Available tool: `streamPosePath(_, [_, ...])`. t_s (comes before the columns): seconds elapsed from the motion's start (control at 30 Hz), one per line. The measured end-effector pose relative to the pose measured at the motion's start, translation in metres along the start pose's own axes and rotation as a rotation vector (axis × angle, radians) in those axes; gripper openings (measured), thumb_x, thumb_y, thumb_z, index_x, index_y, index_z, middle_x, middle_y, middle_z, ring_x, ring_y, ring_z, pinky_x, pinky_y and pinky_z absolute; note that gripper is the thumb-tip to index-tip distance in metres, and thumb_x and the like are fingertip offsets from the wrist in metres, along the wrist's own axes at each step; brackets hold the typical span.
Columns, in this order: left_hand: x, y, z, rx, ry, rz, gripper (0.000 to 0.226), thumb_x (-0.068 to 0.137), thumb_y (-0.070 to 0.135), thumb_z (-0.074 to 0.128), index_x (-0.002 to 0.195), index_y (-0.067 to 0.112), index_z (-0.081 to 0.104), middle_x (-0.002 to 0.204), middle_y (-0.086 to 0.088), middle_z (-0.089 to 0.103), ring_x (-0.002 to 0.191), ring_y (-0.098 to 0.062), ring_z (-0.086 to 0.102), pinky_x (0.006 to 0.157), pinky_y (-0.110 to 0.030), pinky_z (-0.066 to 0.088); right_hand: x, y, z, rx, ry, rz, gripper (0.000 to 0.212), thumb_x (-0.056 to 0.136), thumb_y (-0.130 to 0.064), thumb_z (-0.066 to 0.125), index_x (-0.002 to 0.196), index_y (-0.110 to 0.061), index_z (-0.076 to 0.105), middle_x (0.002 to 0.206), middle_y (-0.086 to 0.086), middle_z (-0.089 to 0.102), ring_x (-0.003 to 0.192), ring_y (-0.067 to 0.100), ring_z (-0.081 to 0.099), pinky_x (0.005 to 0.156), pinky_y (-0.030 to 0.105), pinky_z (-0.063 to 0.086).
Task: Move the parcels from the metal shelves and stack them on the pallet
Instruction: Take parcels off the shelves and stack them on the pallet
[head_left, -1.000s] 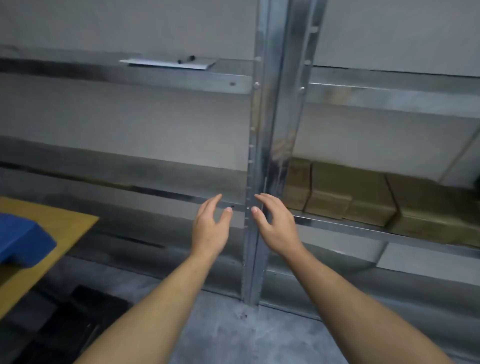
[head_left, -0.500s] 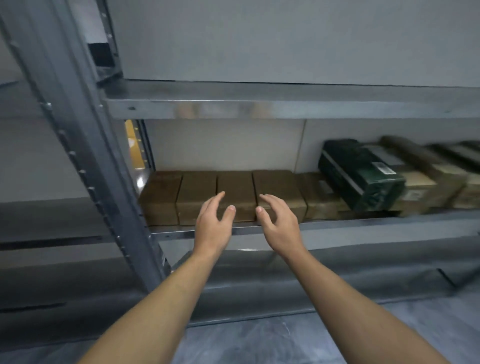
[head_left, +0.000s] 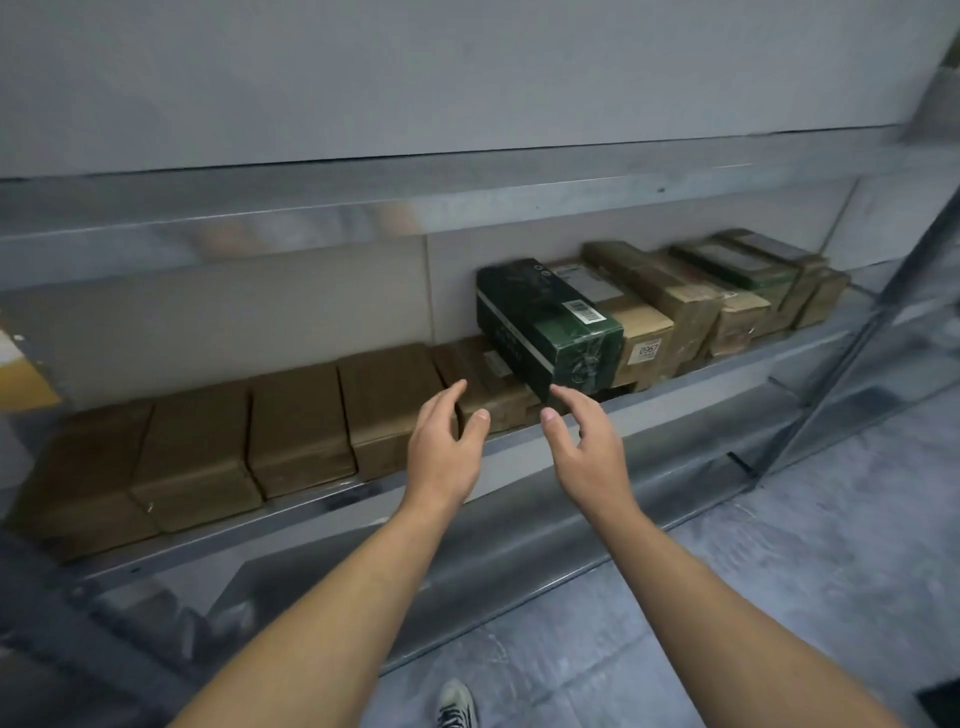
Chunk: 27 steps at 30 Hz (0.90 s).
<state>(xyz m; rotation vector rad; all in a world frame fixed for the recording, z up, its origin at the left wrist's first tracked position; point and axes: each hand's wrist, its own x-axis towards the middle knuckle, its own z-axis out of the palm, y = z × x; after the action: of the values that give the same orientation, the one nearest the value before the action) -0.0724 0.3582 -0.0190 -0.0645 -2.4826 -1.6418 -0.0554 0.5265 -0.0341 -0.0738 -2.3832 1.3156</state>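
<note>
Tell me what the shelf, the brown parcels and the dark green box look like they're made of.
Shelf: likely galvanised steel, dull silver with blurry reflections. Brown parcels: seemingly cardboard or kraft paper, matte, creased corners. Dark green box: probably printed carton under glossy film, given its sheen.

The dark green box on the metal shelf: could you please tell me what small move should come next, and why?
Probably reach forward and set one palm on each side of the dark green shrink-wrapped box: the left hand and right hand hover open just before it, holding nothing, and it rests tilted on a flat brown parcel.
</note>
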Motion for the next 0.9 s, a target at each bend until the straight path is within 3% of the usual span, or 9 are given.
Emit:
streamPosePath(0.17, [0.036, 0.007, 0.046, -0.070, -0.055, -0.014, 0.049, 0.100, 0.032, 0.059, 0.148, 0.031, 0.047, 0.154, 0.006, 0.040, 0.141, -0.013, 0.039, 0.117, -0.039, 0.035, 0.041, 0.021, -0.025, -0.003, 0.104, 0.023, 0.039, 0.103, -0.032, 0.054, 0.141, -0.023, 0.054, 0.141, -0.006, 0.054, 0.128, 0.003, 0.046, 0.110, 0.032, 0.041])
streamPosePath(0.5, [0.111, 0.014, 0.123, -0.227, -0.061, -0.037, 0.061, 0.098, 0.038, 0.062, 0.152, 0.037, 0.035, 0.156, 0.008, 0.034, 0.144, -0.013, 0.034, 0.117, -0.043, 0.036, 0.138, 0.067, -0.030, -0.092, 0.230, 0.059, 0.047, 0.102, -0.031, 0.055, 0.146, -0.018, 0.049, 0.145, 0.001, 0.053, 0.135, 0.015, 0.044, 0.113, 0.046, 0.039])
streamPosePath(0.57, [0.118, 0.011, 0.133, -0.277, -0.033, -0.080, 0.066, 0.092, 0.051, 0.064, 0.151, 0.044, 0.035, 0.156, 0.008, 0.036, 0.143, -0.014, 0.036, 0.116, -0.048, 0.038, 0.148, 0.072, -0.029, -0.138, 0.228, 0.058, 0.048, 0.102, -0.032, 0.055, 0.147, -0.017, 0.048, 0.146, 0.000, 0.052, 0.135, 0.016, 0.040, 0.114, 0.038, 0.033])
streamPosePath(0.67, [0.123, 0.004, 0.143, -0.367, -0.007, -0.137, 0.075, 0.076, 0.072, 0.062, 0.144, 0.056, 0.036, 0.153, 0.010, 0.042, 0.141, -0.014, 0.042, 0.113, -0.051, 0.042, 0.152, 0.080, -0.025, -0.213, 0.189, 0.047, 0.048, 0.103, -0.038, 0.050, 0.148, -0.021, 0.048, 0.144, -0.006, 0.054, 0.118, 0.009, 0.030, 0.093, 0.021, 0.026])
streamPosePath(0.77, [0.123, 0.003, 0.150, -0.435, -0.013, -0.153, 0.068, 0.074, 0.075, 0.063, 0.137, 0.067, 0.039, 0.148, 0.012, 0.049, 0.137, -0.014, 0.048, 0.111, -0.052, 0.043, 0.150, 0.087, -0.024, -0.208, 0.178, 0.030, 0.051, 0.102, -0.047, 0.043, 0.147, -0.025, 0.049, 0.139, -0.012, 0.057, 0.113, 0.009, 0.029, 0.088, 0.024, 0.030])
streamPosePath(0.9, [0.123, 0.008, 0.160, -0.541, 0.014, -0.159, 0.053, 0.077, 0.063, 0.067, 0.123, 0.076, 0.044, 0.142, 0.013, 0.056, 0.132, -0.009, 0.052, 0.113, -0.045, 0.041, 0.148, 0.094, -0.023, -0.143, 0.156, 0.012, 0.054, 0.098, -0.051, 0.044, 0.146, -0.027, 0.049, 0.139, -0.015, 0.055, 0.115, 0.010, 0.029, 0.089, 0.026, 0.033])
